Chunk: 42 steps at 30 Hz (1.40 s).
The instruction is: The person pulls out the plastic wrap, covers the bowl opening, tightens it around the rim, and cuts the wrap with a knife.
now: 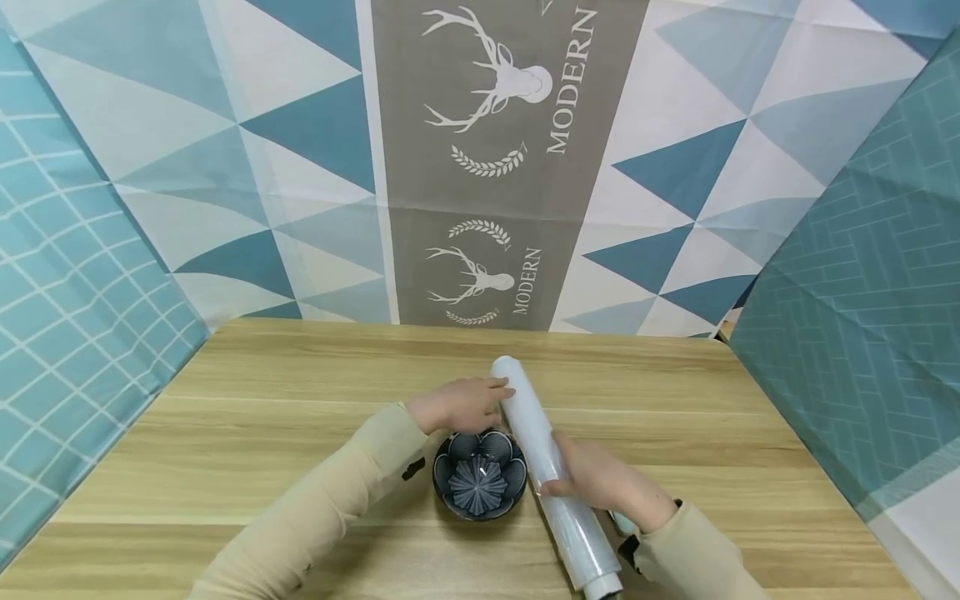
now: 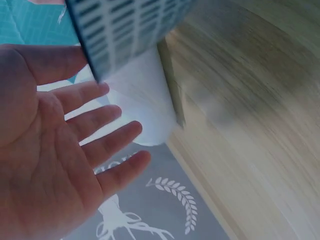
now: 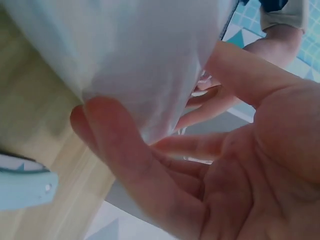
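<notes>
A long roll of clear plastic wrap (image 1: pixel 528 421) lies slantwise on the wooden table, just right of a dark blue patterned bowl (image 1: pixel 480 492). My right hand (image 1: pixel 603 477) grips the roll around its middle, thumb on the near-left side and fingers curled over the other, as the right wrist view shows with the wrap (image 3: pixel 145 55). Behind the bowl, my left hand (image 1: pixel 463 406) reaches to the roll's far part with its fingers stretched out. In the left wrist view the fingers of this hand (image 2: pixel 55 135) are spread beside the bowl's ribbed wall (image 2: pixel 125 25); contact is unclear.
A pale blue object with a small hole (image 3: pixel 27 189) lies on the table right of the roll, mostly hidden under the right wrist in the head view. Patterned cloth (image 1: pixel 315 167) hangs behind the table (image 1: pixel 300 367) and at both sides.
</notes>
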Available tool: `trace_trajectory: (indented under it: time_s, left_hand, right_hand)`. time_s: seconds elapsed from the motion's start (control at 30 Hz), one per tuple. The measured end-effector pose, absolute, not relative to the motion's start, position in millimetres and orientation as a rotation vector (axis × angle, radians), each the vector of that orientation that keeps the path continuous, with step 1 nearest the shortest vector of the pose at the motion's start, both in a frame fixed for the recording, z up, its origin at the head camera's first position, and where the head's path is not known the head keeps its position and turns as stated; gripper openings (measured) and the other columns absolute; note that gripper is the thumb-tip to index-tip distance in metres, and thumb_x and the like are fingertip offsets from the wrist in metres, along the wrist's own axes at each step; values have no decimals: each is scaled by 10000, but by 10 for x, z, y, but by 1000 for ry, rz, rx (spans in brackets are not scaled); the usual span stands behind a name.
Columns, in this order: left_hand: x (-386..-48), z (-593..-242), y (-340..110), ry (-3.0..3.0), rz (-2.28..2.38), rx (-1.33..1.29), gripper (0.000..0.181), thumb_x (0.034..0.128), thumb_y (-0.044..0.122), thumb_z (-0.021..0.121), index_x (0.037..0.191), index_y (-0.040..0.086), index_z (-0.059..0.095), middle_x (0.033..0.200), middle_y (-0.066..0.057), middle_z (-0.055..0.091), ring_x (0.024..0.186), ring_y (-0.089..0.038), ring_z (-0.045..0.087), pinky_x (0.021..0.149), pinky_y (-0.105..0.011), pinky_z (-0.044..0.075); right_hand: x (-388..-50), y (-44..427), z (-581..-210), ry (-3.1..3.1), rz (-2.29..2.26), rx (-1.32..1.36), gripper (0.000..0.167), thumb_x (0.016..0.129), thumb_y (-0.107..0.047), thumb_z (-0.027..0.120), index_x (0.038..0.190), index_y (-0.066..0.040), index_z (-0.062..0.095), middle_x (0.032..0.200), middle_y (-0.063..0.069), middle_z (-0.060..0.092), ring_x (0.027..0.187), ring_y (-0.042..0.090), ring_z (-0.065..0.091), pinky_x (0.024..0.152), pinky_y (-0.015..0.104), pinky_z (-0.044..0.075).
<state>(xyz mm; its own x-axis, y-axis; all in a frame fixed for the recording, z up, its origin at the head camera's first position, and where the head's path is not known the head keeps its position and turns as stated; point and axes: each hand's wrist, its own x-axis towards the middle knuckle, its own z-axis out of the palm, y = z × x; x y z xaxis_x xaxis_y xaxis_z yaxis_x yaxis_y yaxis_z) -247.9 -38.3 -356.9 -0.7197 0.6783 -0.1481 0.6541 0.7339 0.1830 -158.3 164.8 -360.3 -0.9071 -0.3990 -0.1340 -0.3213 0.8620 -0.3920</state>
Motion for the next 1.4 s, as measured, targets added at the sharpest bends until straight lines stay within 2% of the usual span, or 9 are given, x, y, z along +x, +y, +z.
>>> trace_trajectory:
  time_s: [0.07,0.27,0.5,0.57,0.73,0.8,1.1,1.3,1.4]
  left_hand:
    - [-2490,-3568,-419,2742,180,1045,482,909,216,493,1365,87,405,1452,-110,319,1315,-280,328,1059,-408,307]
    - [-2511,-3567,-537,2770,217,1041,482,888,175,492,1347,49,417,1439,-166,322,1316,-338,306,1056,-458,295]
    - [-2557,-3572,-673,2825,246,1081,505,784,46,511,1281,-22,449,1449,-219,268,1345,-396,197,1084,-528,181]
    - [-2579,-3586,-702,2826,287,1061,517,774,47,518,1278,-36,442,1432,-223,301,1337,-387,226,1083,-519,194]
    - [-2628,-3647,-767,2834,372,1058,576,741,11,544,1292,-68,396,1368,-229,386,1289,-365,325,1075,-480,241]
    - [-2637,-3668,-787,2851,375,1074,607,737,-6,543,1315,-70,369,1356,-220,398,1276,-361,341,1069,-483,251]
    - [-2625,-3707,-884,2975,320,1045,545,778,29,552,1306,-22,426,1300,-223,422,1208,-393,381,1025,-533,290]
    - [-2603,-3750,-929,3048,169,1024,536,788,47,558,1299,-27,414,1349,-212,396,1267,-358,346,1051,-533,253]
    - [-2589,-3774,-943,3053,69,983,552,795,58,536,1318,-27,383,1408,-213,340,1306,-358,306,1072,-523,220]
  right_hand:
    - [-1641,1645,-3586,2798,-536,-565,759,734,-262,739,1271,127,370,1011,237,594,822,284,603,687,407,522]
    - [-1821,1636,-3542,2700,-527,-566,794,754,-234,720,1348,96,310,1063,249,584,714,218,595,544,314,514]
    - [-2025,1607,-3494,2681,-392,-670,798,757,-255,706,1381,36,302,1106,245,588,913,269,598,817,396,492]
    - [-2090,1601,-3480,2634,-443,-638,793,758,-232,706,1398,-5,294,1097,240,592,819,294,620,736,405,519]
    - [-2243,1616,-3450,2518,-539,-591,771,771,-166,703,1414,-62,290,904,163,622,498,274,566,505,404,511]
    - [-2299,1625,-3446,2489,-538,-607,754,780,-151,694,1411,-56,292,881,157,624,503,253,565,503,392,510]
    - [-2524,1549,-3391,2519,-384,-677,738,777,-131,693,1405,-60,312,1132,256,557,820,242,597,594,321,523]
    - [-2626,1470,-3371,2555,-249,-790,718,776,-125,694,1393,-48,335,1137,219,566,995,272,551,877,409,462]
    - [-2663,1419,-3379,2559,-215,-797,725,773,-112,694,1398,-61,331,1153,196,562,1034,273,537,941,424,420]
